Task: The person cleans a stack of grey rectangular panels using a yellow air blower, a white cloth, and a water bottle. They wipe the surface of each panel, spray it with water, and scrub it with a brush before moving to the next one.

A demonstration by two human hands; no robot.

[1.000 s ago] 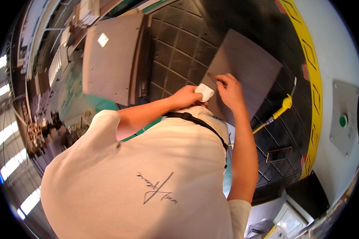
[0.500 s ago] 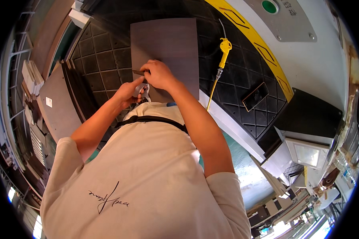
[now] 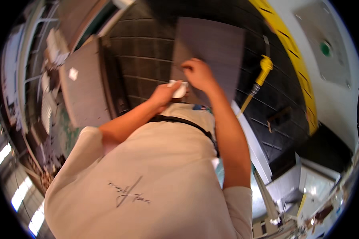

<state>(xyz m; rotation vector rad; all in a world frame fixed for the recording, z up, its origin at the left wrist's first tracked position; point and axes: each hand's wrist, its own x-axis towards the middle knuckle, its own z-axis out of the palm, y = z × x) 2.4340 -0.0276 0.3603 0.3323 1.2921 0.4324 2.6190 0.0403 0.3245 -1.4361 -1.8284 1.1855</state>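
At the panel's (image 3: 217, 49) seven o'clock, our left hand (image 3: 163, 95) pinches a white wad (image 3: 180, 91), seemingly handy for our right hand (image 3: 200, 74), contents unclear.

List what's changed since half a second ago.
The right hand, nearly touching the left hand then, now sits slightly apart. The dark strip it held no longer shows; blur hides whether it was let go. The left hand still holds the white item; brown panel and yellow air gun stayed put.

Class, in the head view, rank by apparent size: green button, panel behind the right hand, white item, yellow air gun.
1. Panel
2. Yellow air gun
Unranked: white item and green button; too alike, the item being partly covered.
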